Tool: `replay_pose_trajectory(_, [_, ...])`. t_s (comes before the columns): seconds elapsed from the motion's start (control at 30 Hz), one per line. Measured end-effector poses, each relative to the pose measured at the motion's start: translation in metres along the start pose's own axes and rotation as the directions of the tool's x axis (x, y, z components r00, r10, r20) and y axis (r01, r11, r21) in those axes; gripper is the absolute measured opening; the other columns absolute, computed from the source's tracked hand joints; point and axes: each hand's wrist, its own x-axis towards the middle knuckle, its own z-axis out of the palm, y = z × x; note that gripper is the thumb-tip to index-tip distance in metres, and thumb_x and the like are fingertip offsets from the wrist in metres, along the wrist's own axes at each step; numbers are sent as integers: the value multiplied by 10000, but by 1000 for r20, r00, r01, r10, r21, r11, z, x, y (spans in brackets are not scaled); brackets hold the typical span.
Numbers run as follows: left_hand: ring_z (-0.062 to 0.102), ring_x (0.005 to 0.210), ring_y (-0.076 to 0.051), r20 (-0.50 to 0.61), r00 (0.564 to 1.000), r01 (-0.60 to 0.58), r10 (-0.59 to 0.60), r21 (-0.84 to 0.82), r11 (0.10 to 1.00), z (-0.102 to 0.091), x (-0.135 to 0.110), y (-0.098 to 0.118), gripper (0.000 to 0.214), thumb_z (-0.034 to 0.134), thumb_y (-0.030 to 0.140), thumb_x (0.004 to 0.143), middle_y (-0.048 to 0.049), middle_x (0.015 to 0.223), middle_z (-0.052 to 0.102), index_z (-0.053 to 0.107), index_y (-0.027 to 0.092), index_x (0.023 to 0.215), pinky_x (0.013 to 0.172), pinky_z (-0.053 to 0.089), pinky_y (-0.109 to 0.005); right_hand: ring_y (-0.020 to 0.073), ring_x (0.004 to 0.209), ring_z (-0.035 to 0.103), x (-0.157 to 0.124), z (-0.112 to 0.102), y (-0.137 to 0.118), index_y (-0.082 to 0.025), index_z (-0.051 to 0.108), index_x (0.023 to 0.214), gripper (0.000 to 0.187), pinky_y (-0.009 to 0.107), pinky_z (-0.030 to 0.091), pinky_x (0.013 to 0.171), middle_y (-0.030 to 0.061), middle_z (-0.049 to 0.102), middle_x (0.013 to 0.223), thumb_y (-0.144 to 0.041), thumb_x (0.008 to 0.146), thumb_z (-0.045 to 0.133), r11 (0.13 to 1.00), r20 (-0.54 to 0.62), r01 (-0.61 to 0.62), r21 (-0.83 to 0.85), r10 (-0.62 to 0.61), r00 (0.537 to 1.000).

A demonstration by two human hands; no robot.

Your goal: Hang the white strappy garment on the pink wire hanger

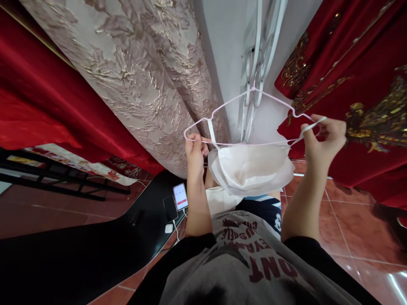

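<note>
Pale pink slim hanger (253,89) is up in front of the chest, left hand (196,146) with its grip around one end, right hand (324,134) pinching a thin white fabric strap (314,124) at the other, loose white cloth garment (254,167) dangling between them.

Scene moderately lit, left side dimmer. White glare streaked across tiled floor (343,224), lower right; highlights picked up by black tabletop (95,254). White garment (251,165) softly shaded — edges stretched by wide lens — lower part of shirt (206,262) blurred and dark.
</note>
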Motion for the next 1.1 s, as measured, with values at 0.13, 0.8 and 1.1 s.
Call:
replay_pose_trajectory(0.13, [329,407,-50,-11,1000,-8,8,-3,1000,-1,1,4,338,728,383,982,29,652,682,473,226,824,423,276,-188,353,1111,577,17,0,-14,-311,759,1026,166,645,405,1091,118,657,1070,-381,882,799,994,176,108,-32,-101,979])
replay_pose_trajectory(0.8, [665,677,-100,2,1000,-5,5,-18,1000,-3,-2,-10,368,837,408,833,24,768,722,523,244,932,693,509,-214,298,1021,716,-55,59,-70,-285,743,1133,203,513,500,994,52,801,1077,-314,946,669,946,667,170,276,-316,675])
replay_pose_trajectory(1.1, [744,1126,-247,429,875,97,-223,297,950,-16,-17,-4,327,770,513,896,-122,1092,811,798,202,992,972,562,-341,292,1050,676,-74,57,-57,-308,752,1169,218,512,449,1037,36,808,1111,-370,993,641,961,512,176,213,-263,818])
